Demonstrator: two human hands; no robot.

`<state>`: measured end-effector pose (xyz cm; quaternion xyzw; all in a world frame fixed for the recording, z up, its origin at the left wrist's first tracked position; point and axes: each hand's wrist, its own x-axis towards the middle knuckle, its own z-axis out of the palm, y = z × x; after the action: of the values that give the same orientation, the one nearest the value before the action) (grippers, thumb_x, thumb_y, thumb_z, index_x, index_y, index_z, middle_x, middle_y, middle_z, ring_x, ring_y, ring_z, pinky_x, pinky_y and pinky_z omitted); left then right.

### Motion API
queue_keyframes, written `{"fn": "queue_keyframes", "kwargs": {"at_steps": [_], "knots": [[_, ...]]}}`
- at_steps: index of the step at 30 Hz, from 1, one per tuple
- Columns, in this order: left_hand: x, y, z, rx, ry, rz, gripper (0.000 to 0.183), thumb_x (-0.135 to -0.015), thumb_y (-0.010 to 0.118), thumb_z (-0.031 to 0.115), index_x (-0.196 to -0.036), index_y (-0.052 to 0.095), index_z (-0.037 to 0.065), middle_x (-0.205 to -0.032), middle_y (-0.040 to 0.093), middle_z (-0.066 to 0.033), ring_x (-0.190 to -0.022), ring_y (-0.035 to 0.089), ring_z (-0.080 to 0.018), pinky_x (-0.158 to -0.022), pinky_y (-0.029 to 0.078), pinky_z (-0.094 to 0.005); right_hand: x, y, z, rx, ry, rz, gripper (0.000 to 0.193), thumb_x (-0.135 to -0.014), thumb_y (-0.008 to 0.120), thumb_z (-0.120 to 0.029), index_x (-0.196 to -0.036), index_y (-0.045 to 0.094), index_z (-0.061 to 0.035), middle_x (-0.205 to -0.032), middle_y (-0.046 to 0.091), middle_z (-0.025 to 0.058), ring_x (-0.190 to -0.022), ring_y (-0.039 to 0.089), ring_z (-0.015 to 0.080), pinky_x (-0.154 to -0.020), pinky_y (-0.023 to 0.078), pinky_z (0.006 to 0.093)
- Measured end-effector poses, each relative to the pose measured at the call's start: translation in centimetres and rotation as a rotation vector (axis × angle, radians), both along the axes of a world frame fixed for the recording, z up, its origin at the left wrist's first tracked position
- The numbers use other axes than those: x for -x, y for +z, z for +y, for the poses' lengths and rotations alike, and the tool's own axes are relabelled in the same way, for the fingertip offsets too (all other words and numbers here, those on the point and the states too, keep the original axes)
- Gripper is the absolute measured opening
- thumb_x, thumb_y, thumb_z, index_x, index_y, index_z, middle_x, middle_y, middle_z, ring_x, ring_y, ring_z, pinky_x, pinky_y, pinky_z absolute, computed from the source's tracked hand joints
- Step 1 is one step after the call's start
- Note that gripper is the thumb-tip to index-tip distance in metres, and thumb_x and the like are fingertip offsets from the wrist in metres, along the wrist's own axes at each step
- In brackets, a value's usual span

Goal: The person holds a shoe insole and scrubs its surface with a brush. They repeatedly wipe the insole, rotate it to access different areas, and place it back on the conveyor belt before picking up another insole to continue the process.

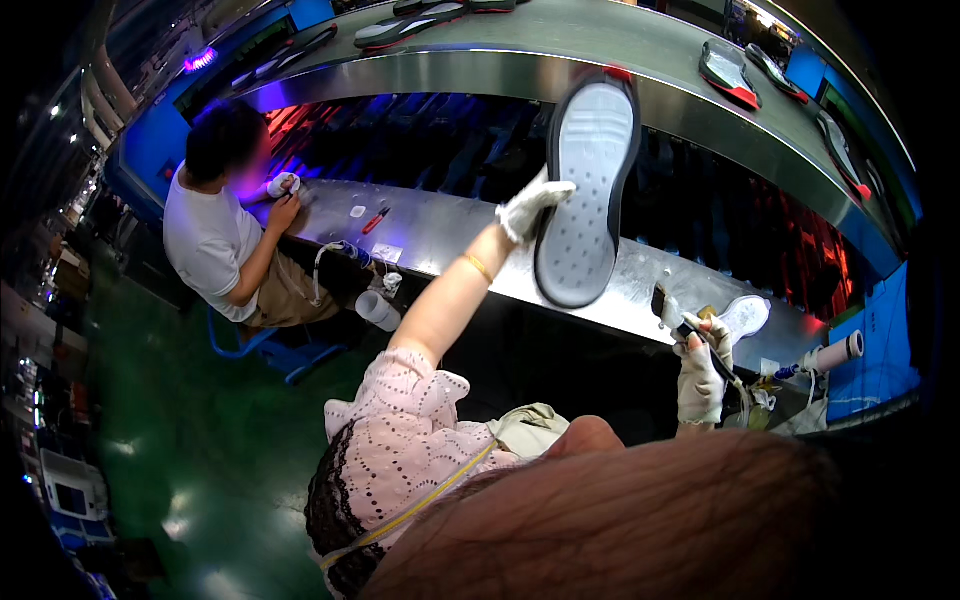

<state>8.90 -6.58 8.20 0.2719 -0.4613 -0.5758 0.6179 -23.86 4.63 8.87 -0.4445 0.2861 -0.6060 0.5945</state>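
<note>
My left hand, in a white glove, grips the left edge of a shoe sole. The sole is held up over the metal bench. Its inner face is pale grey with dark dots in the lower half, the rim is dark, and a bit of red shows at the top end. My right hand, also gloved with some fingertips bare, is closed around a dark-handled brush-like tool with a flat head. Just beyond this hand, a white sole-shaped piece lies on the bench.
Above the bench runs a grey conveyor belt carrying several soles. At left, a co-worker sits at the same bench. Red-handled pliers lie between us, with a white cup at the near edge. A pale cylinder stands far right.
</note>
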Motion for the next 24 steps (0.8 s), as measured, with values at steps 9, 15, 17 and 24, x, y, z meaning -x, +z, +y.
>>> {"fn": "queue_keyframes", "kwargs": {"at_steps": [9,15,17,24], "knots": [[7.2,-7.3,9.4,-0.128,-0.13,0.602,0.092,-0.078,0.038,0.078,-0.141,0.034,0.011,-0.137,0.045,-0.0092,-0.119,0.049,-0.0262,-0.102,0.04,-0.0416,-2.7,-1.0,-1.4,-0.005,0.053,0.167,0.022,-0.084,0.066,-0.013,-0.102,0.055,-0.0063,-0.085,0.06,0.0046,-0.069,0.056,0.0116,-0.063,0.044,0.0227],[8.7,-9.3,10.6,-0.331,-0.056,0.572,0.082,-0.084,0.037,0.071,-0.139,0.037,0.01,-0.133,0.049,-0.0088,-0.116,0.051,-0.026,-0.099,0.043,-0.0399,-4.4,-1.6,-1.7,-0.121,0.169,0.064,0.024,-0.083,0.068,-0.014,-0.099,0.055,-0.0023,-0.09,0.062,0.0078,-0.078,0.063,0.0143,-0.07,0.051,0.0245],[8.8,-10.0,10.9,-0.337,-0.146,0.634,0.079,-0.085,0.037,0.07,-0.137,0.04,0.009,-0.132,0.05,-0.0095,-0.115,0.052,-0.026,-0.097,0.044,-0.0401,-4.2,-2.5,-1.8,-0.173,0.144,0.022,0.022,-0.085,0.066,-0.013,-0.102,0.055,-0.0023,-0.092,0.063,0.009,-0.08,0.063,0.0149,-0.072,0.051,0.0253],[9.0,-15.6,15.9,-0.627,-0.455,0.515,0.056,-0.084,0.063,0.043,-0.127,0.052,0.009,-0.121,0.059,-0.0077,-0.11,0.055,-0.0226,-0.098,0.044,-0.0397,-1.3,-6.4,-1.6,-0.505,0.104,-0.342,0.02,-0.089,0.061,-0.01,-0.108,0.057,-0.0092,-0.095,0.063,0.003,-0.08,0.063,0.0175,-0.065,0.052,0.0231]]}}
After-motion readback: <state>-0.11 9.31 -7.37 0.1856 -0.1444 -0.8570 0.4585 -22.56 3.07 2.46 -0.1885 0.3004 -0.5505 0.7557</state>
